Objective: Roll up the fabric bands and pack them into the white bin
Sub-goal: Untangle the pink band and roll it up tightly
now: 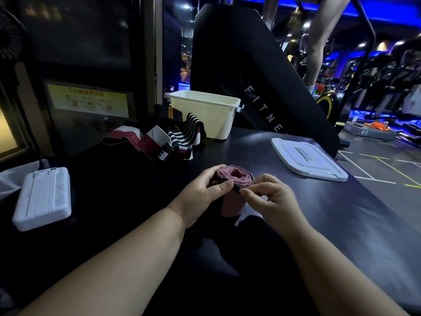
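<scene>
Gym. Big black machine [262, 87] lettered "FITNE", with a person's bare legs [319, 49] up on top of it. Rows of exercise machines [385, 71] at right, under blue strip lights [330, 12]. Grey platform [366, 132] marked "01" and painted lines [373, 166] on the floor [396, 153]. Striped fabric bands [184, 133] heaped on the bench [284, 213].

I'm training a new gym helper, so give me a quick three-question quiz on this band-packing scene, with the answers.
1. True or false: the white bin is closed.
2. The pink band roll is held by: A one hand, B both hands, C neither hand.
3. Fill in: the unrolled bands lie to the bin's ___.
Key: 1 false, the lid lies apart on the table; 2 B, left hand and right hand; 3 left.
</scene>
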Demonstrator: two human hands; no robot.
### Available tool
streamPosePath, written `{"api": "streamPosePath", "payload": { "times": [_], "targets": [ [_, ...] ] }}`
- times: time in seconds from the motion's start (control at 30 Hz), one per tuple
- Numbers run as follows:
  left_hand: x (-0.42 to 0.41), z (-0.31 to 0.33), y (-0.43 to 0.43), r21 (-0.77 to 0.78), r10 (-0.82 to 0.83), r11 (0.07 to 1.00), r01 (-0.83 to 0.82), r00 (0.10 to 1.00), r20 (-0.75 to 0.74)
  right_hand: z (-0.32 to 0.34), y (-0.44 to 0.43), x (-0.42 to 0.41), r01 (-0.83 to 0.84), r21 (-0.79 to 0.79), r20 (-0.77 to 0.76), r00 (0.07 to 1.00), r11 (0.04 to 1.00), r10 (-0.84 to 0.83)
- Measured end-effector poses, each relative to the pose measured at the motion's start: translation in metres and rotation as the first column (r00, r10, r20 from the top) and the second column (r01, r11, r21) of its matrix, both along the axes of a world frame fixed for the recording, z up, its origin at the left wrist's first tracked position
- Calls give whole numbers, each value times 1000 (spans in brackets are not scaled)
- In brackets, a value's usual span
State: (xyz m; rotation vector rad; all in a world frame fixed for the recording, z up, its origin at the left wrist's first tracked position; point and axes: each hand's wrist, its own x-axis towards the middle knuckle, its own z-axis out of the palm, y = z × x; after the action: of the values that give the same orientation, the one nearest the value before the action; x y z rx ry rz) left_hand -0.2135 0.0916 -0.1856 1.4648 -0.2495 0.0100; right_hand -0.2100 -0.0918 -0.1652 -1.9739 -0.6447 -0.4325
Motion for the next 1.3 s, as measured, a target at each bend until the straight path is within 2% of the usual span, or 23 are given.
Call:
{"api": "streamPosePath", "payload": {
  "times": [0.1,0.17,0.3,0.37,0.47,0.53,0.67,0.77,0.8,0.87,0.93,0.97,1.1,1.2,1.3],
  "targets": [
    [1,-1,-1,50,46,998,-48,999,25,2,3,-2,20,53,-107,994,998,-14],
    [1,0,-2,73,57,996,-60,997,42,3,5,-3,35,187,-266,964,982,16],
    [2,-1,-2,105,65,992,-71,996,57,2,6,-4,74,462,-552,804,884,221],
    [2,0,-3,112,79,990,-86,995,64,3,4,-2,72,532,-599,736,844,315],
    [3,-1,-2,72,65,995,-70,996,65,3,-3,7,187,573,-646,702,798,299],
    [3,-1,-1,53,30,998,-33,998,54,4,-10,14,217,575,-638,723,788,266],
    [4,-2,1,-35,-90,995,89,996,-23,-1,-7,14,-2,478,-530,796,878,291],
    [2,1,2,-60,-148,988,144,987,-58,-5,-4,12,-129,481,-475,793,867,382],
    [1,2,1,-7,-118,993,118,992,-43,-5,-4,11,-129,485,-471,795,865,382],
    [2,0,-1,161,86,982,-93,995,55,-5,-5,13,-94,475,-467,816,875,341],
    [3,-3,-3,235,351,893,-384,921,170,-5,-5,13,-106,426,-440,843,898,308],
    [2,-4,-4,228,406,865,-447,891,204,-5,-5,12,-130,399,-425,851,908,309],
    [-2,-4,-6,182,297,926,-330,936,187,-3,-2,6,-111,347,-396,883,931,253],
    [-3,-3,-7,148,315,929,-340,934,166,-8,-1,7,-20,301,-405,903,954,146],
    [-5,-1,-9,132,321,932,-339,937,138,-12,-1,8,-6,244,-366,925,970,98]
  ]
}}
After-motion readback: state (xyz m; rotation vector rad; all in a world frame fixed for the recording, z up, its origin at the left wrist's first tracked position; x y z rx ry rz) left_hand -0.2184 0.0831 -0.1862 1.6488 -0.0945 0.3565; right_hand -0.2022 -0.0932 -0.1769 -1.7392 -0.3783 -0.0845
